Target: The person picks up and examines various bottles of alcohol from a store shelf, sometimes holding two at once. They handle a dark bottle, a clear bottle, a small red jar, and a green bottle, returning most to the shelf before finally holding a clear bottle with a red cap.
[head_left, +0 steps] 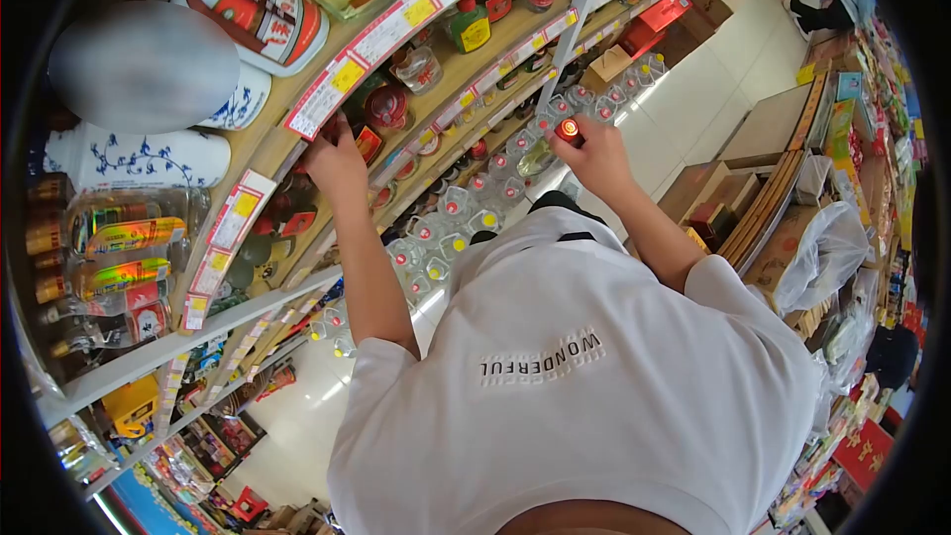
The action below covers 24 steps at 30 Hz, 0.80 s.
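Note:
My left hand (337, 163) reaches in at the front of a middle shelf, below the price-tag strip (367, 43). Its fingertips are hidden behind the strip, beside a dark bottle with a red label (369, 145). On the right, my right hand (596, 157) is closed round a bottle with a red cap (567, 129). The bottle's clear greenish body (536, 160) slants down from the cap, over the row of clear jugs on the floor. A jar with a dark red lid (386, 106) stands on the shelf near my left hand.
Large white and blue bottles (149, 157) and glass bottles fill the upper shelf. Clear jugs (453, 206) with red and yellow caps line the floor. A grey upright post (578, 25) stands behind my right hand. Cartons (728, 200) are at right; a person's dark shoe (807, 15) shows top right.

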Tool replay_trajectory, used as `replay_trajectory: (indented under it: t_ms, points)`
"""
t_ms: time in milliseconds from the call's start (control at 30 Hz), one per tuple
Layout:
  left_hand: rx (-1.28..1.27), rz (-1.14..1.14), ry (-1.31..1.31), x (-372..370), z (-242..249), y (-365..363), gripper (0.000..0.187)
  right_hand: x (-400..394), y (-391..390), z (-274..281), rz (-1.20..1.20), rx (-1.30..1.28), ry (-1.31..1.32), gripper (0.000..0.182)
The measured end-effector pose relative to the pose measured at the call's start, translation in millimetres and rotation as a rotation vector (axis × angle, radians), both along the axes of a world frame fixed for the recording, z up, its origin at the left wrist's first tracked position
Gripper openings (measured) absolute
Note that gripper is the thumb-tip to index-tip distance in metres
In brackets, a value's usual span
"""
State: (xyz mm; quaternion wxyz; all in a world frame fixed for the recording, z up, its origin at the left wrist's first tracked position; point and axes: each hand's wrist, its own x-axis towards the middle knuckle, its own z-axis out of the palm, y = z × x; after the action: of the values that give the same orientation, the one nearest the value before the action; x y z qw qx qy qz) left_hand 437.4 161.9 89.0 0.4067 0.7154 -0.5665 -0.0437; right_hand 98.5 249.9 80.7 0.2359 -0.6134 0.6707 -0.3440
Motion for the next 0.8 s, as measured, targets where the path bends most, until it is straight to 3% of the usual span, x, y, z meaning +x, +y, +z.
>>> replay_trajectory:
  t_ms: [100,233,333,433,633,733,800]
  points:
    - [-0.144,0.001,-0.160,9.3,-14.8,-10.9,0.023,-2.2,-11.7,0.7,0.037,-0.026,-0.005,0.040]
    - [-0.048,-0.051,-0.003,14.2,-22.4,-17.5,0.022,0.3,-24.4,5.3,0.079,-0.019,0.001,0.039]
    - [-0.111,-0.025,-0.156,21.3,-31.6,-25.9,0.024,0.1,-32.0,8.2,0.083,-0.042,0.009,0.039]
    - [-0.001,0.046,-0.199,25.0,-36.5,-28.7,0.025,2.1,-37.7,9.6,0.090,-0.060,0.003,0.038]
    - [-0.135,0.027,-0.230,21.5,-34.0,-23.6,0.024,3.0,-37.8,7.4,0.105,-0.049,0.001,0.037]
    - [-0.096,0.016,-0.016,15.0,-27.9,-20.0,0.022,6.0,-37.1,9.0,0.119,-0.040,-0.015,0.037]
    - [-0.082,0.032,-0.012,16.1,-30.8,-19.3,0.022,7.6,-34.6,8.9,0.120,-0.039,-0.010,0.037]
